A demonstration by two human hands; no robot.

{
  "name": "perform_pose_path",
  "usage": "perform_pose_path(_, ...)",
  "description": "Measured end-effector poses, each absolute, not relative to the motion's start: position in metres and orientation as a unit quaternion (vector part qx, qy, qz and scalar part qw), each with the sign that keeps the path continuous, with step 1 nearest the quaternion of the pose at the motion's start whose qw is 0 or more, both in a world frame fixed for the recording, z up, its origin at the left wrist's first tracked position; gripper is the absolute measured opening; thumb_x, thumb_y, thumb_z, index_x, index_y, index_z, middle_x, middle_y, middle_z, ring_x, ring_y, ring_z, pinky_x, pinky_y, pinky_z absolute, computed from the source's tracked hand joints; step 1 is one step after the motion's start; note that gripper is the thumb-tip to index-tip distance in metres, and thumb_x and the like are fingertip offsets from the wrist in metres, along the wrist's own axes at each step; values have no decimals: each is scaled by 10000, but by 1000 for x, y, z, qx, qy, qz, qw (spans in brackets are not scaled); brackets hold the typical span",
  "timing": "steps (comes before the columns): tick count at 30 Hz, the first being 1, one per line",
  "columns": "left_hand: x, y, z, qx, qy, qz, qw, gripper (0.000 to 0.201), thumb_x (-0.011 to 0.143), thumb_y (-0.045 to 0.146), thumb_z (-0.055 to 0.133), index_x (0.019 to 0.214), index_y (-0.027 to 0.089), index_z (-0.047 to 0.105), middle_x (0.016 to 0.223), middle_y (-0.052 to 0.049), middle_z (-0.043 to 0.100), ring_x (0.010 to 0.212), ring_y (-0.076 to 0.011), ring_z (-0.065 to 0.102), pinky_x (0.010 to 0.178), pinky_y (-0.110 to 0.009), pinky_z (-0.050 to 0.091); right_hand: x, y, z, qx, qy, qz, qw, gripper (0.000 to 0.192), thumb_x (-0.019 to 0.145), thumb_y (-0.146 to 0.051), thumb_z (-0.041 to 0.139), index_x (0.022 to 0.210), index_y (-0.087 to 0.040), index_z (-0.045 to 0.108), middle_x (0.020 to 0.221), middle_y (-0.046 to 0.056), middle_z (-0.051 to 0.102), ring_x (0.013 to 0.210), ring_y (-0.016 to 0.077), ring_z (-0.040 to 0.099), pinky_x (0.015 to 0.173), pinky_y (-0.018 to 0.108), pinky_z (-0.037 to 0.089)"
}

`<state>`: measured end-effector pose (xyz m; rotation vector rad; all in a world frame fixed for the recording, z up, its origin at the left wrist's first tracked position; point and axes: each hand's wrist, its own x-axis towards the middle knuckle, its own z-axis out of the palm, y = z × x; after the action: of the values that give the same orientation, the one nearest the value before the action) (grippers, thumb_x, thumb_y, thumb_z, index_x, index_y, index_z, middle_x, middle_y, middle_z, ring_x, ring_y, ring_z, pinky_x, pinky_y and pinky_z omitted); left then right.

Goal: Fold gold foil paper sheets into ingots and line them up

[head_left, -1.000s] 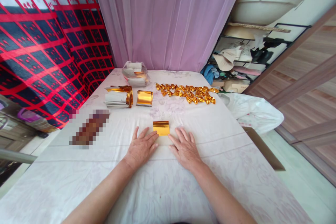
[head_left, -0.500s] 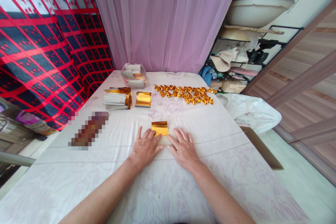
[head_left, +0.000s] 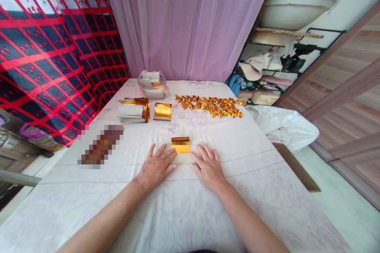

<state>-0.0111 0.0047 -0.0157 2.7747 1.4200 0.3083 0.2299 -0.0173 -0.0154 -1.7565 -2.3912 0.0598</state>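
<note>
A small sheet of shiny gold foil paper (head_left: 181, 145) lies flat on the cloth-covered table (head_left: 178, 197), its far edge slightly curled and darker. My left hand (head_left: 157, 165) rests palm down to its left, fingers spread, the index fingertip by the sheet's left edge. On the other side my right hand (head_left: 209, 167) also lies palm down with fingers apart, a fingertip at the sheet's near right corner. Neither hand grips anything. Farther back stand a small stack of gold foil sheets (head_left: 162, 111) and a larger pile of gold and grey-white sheets (head_left: 134, 110).
Several folded gold foil pieces (head_left: 218, 106) lie in rows at the back right. A clear plastic bag (head_left: 152, 84) with papers sits at the back left. A blurred-out patch (head_left: 102, 145) covers something on the left. A white bag (head_left: 282, 126) lies beyond the right edge.
My left hand has slid left off the foil sheet, uncovering its left part. My right hand and the sheet have hardly moved.
</note>
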Motion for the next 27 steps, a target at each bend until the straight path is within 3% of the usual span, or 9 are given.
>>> perform_pose_path(8,-17,3,-11,878,466,109,8,424,981,462,342,1314,310,556,1358,4,586,1351,-295,399,1144,-582,111,229,-18,-14,-591,-802,24,88,387,953,-405,475,1327,-341,553,1486,95,414,1404,297,287,1094,567,244)
perform_pose_path(12,-9,8,-1,876,466,121,-15,307,957,381,442,1157,294,658,1312,-8,616,1290,-306,463,1124,-573,188,228,-17,-12,-585,-805,20,97,373,954,-397,473,1306,-324,573,1472,108,428,1403,295,287,1098,572,231)
perform_pose_path(18,10,23,13,877,464,121,-30,193,921,287,518,873,209,687,939,-60,715,991,-248,606,1026,-477,346,226,-6,-4,-551,-823,-6,139,252,918,-339,544,1116,-275,686,1414,91,493,1363,289,332,1116,535,203)
perform_pose_path(23,10,30,12,878,464,115,-16,163,910,313,553,878,213,679,886,-43,711,890,-226,614,951,-434,378,226,10,-1,-510,-845,23,162,226,906,-236,563,1085,-284,692,1241,22,637,1177,213,495,1010,386,344)
perform_pose_path(27,7,32,10,877,463,132,1,177,926,317,531,919,233,686,902,-32,716,897,-217,616,935,-421,379,225,19,-4,-505,-846,44,166,216,917,-241,555,1075,-275,697,1151,13,682,1071,194,548,926,348,384)
